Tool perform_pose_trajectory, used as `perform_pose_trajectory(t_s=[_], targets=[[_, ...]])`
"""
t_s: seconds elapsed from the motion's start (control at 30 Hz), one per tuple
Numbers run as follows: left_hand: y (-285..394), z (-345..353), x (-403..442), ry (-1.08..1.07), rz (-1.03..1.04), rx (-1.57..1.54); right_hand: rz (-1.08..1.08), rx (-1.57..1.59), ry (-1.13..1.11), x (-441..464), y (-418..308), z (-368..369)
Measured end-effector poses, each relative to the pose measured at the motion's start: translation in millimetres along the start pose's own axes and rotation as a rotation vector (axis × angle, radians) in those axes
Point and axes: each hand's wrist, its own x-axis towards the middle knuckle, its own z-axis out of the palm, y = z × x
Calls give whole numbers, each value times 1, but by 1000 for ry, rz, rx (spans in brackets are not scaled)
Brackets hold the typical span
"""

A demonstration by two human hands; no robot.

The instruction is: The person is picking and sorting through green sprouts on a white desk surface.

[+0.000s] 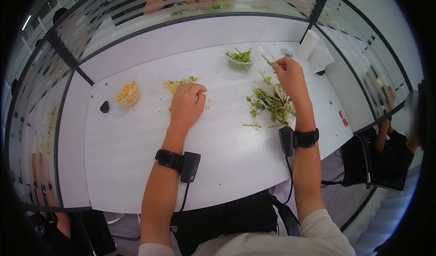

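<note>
My right hand (pixel 289 76) pinches a thin green stem (pixel 267 60) beside a clear plastic bowl (pixel 240 66) that holds cut green stems (pixel 240 55). Below that hand lies a loose heap of leafy greens with pale stems (pixel 272 102), probably coriander. My left hand (pixel 187 101) rests on the table, fingers curled inward; whether anything is inside them is hidden. Just beyond its knuckles spreads a pile of small yellow and green scraps (pixel 175 85). Farther left stands a clear tub (pixel 132 99) with yellow corn-like pieces (pixel 127 92).
A small black object (pixel 105 106) lies by the tub. Paper towel roll (pixel 308 45) stands at the back right, and a red wrapper (pixel 343 118) lies near the right edge. Low partitions (pixel 195 33) enclose the white table (pixel 227 160). Other people sit beyond them.
</note>
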Motion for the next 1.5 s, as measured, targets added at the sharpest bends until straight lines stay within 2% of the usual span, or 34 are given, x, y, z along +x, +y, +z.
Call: perform_pose_trajectory(t_s=[0.07, 0.13, 0.17, 0.23, 0.33, 0.53, 0.73, 0.83, 0.9, 1.0, 1.07, 1.13, 1.27, 1.33, 1.5], targets=[[1, -1, 0, 1, 15, 6, 2, 104, 10, 5, -7, 3], [1, 1, 0, -7, -21, -19, -27, 356, 91, 13, -14, 11], [0, 1, 0, -3, -17, -18, -31, 358, 94, 18, -22, 13], [0, 1, 0, 2, 0, -26, -38, 517, 37, 33, -36, 17], [1, -3, 1, -30, 3, 12, 49, 646, -263, 48, -35, 23], [2, -1, 0, 5, 28, -32, 152, 490, -224, 40, -20, 15], [0, -1, -1, -26, 8, -2, 97, 503, -209, 24, -22, 5], [-1, 1, -1, 7, 8, -3, 93, 471, -116, 14, -10, 2], [-1, 3, -1, 3, 9, -24, 53, 311, -2, 5, 1, 6], [-1, 2, -1, -2, 41, 27, -5, 238, -26, 2, 26, 23], [-1, 1, -1, -11, 44, 16, 42, 59, -18, -2, 21, 17], [-1, 2, -1, -16, 45, 1, 59, -57, 82, -6, 18, 10], [-1, 3, -1, 3, 26, -32, 147, -256, 11, -8, 22, -2], [-1, 2, 0, 4, 37, -33, 199, -395, -162, -10, 23, -4], [0, 2, 1, -5, 31, -33, 249, -419, -262, -11, 18, -5]])
